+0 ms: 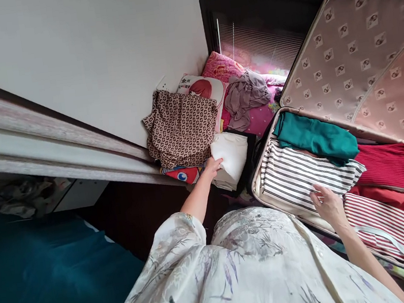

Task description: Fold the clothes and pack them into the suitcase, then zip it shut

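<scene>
Pink bed, open suitcase, folded white cloth, brown patterned garment, grey garment, pillows

My left hand is stretched far forward, arm nearly straight, fingers curled. My right hand lies flat, palm down, fingers spread, elbow bent.

The folded cloth by the left hand was plain white. Beside it the top was brown with a small pale repeated print. Under the right hand lay a shirt in black-and-white stripes. On it sat a teal garment, next to a solid red knit and a red-and-white striped piece. The suitcase lid was dusty pink with small printed emblems.
</scene>
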The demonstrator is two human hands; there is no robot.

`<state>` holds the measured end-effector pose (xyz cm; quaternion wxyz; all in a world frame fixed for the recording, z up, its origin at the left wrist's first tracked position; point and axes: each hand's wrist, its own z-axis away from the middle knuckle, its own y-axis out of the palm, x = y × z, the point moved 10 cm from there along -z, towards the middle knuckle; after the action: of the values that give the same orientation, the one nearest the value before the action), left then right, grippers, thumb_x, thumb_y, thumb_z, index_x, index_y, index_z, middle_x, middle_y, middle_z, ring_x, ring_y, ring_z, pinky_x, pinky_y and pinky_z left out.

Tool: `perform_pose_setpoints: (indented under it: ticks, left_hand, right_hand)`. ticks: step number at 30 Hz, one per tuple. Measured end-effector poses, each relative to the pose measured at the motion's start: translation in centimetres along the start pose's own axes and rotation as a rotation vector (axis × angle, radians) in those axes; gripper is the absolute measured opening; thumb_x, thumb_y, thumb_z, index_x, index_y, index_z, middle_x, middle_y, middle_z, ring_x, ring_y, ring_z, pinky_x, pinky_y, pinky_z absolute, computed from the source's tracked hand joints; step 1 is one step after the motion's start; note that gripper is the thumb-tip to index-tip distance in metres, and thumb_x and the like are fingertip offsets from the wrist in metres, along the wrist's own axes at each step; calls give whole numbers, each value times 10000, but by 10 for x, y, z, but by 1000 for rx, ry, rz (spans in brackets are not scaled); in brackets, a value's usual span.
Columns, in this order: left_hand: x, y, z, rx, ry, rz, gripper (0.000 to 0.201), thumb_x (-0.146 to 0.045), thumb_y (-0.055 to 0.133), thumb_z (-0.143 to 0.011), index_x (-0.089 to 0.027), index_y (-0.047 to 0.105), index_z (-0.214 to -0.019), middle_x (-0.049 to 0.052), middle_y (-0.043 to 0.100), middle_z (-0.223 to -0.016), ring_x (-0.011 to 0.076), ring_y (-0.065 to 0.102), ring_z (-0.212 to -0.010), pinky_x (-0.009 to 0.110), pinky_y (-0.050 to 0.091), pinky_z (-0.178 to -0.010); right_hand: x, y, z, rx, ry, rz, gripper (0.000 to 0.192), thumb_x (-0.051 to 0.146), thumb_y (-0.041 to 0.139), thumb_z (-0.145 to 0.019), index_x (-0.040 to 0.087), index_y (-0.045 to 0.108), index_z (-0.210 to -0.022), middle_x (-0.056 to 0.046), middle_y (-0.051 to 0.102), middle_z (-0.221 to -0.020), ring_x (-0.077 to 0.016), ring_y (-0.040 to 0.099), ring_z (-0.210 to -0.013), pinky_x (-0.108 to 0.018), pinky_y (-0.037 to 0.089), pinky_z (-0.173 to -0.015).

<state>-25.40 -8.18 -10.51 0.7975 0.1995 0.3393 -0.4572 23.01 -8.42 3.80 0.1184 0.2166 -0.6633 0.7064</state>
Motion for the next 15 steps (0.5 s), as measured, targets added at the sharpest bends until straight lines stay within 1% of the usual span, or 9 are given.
perform_pose_setpoints:
  ticks: [2,4,7,9,12,15]
  left_hand:
    - [-22,10,9,44,22,55,440,-222,864,-702,-147,718,-1110,82,759,-918,162,696,-735,291,567,-696]
    - [-49,22,22,110,67,111,474,-245,874,-702,-163,715,-1141,69,763,-930,164,705,-755,300,574,-719]
    - [-95,48,47,284,179,197,545,-297,903,-686,-165,703,-1175,62,769,-954,185,724,-809,311,578,-744]
    - [-122,60,65,372,240,239,574,-316,915,-669,-158,699,-1177,61,771,-953,195,731,-825,304,575,-736]
    - [-148,66,87,385,268,310,551,-278,924,-629,-144,712,-1120,53,770,-926,180,725,-790,280,570,-705]
    - [-170,69,107,402,292,388,456,-231,907,-628,-134,721,-1033,49,769,-934,165,724,-798,274,581,-736]
  right_hand:
    - [16,-1,-6,14,-19,-50,463,548,479,-921,198,693,-1136,-119,737,-952,-242,712,-743,-392,574,-705]
    - [38,-1,-14,38,-45,-118,477,574,493,-931,201,692,-1154,-127,732,-991,-246,726,-786,-387,593,-711]
    - [72,5,-29,100,-55,-262,537,648,525,-922,205,690,-1174,-149,727,-1105,-260,739,-871,-398,621,-739]
    - [90,16,-39,173,-17,-382,608,707,564,-887,198,684,-1197,-158,730,-1139,-270,743,-902,-413,630,-763]
    - [116,37,-51,317,52,-560,723,766,621,-825,185,668,-1252,-168,742,-1146,-289,741,-949,-425,626,-799]
    - [140,55,-60,430,85,-695,767,771,678,-786,194,657,-1292,-166,738,-1181,-297,729,-983,-435,615,-824]
